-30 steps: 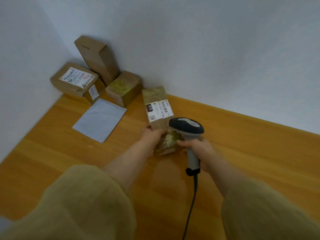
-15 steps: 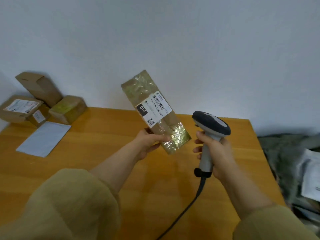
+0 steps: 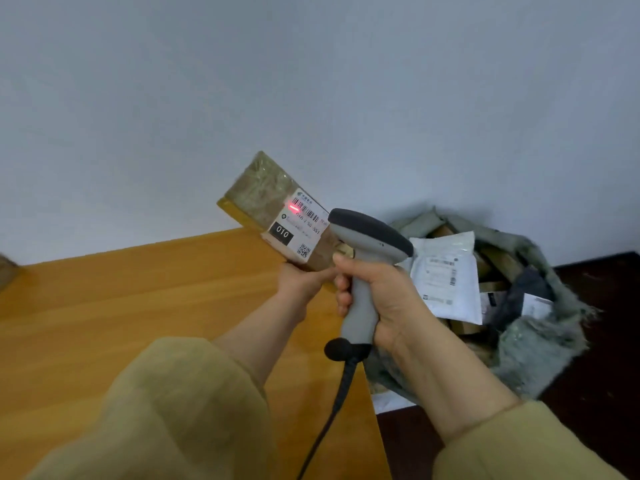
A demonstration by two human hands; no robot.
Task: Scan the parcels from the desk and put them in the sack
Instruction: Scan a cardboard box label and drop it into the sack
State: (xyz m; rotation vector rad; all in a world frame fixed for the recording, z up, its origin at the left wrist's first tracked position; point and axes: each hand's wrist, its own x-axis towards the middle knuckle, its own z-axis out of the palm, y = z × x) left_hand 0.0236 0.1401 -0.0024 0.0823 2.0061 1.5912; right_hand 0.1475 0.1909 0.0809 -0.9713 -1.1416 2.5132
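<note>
Head view: left hand (image 3: 299,284) grips the parcel (image 3: 266,199) above the desk (image 3: 138,306) edge, right hand (image 3: 388,296) clasps the scanner (image 3: 367,233), beam on the label (image 3: 304,220); sack (image 3: 540,341) already holds several, this one pending.

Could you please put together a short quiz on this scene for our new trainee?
1. True or false: the red light of the scanner falls on the parcel.
2. Which hand grips the scanner? A the left; B the right; C both.
3. Fill in: the sack sits to the ___ of the desk.
Key: 1 true. 2 B: the right hand grips it, while the left hand holds the parcel. 3 right.
</note>
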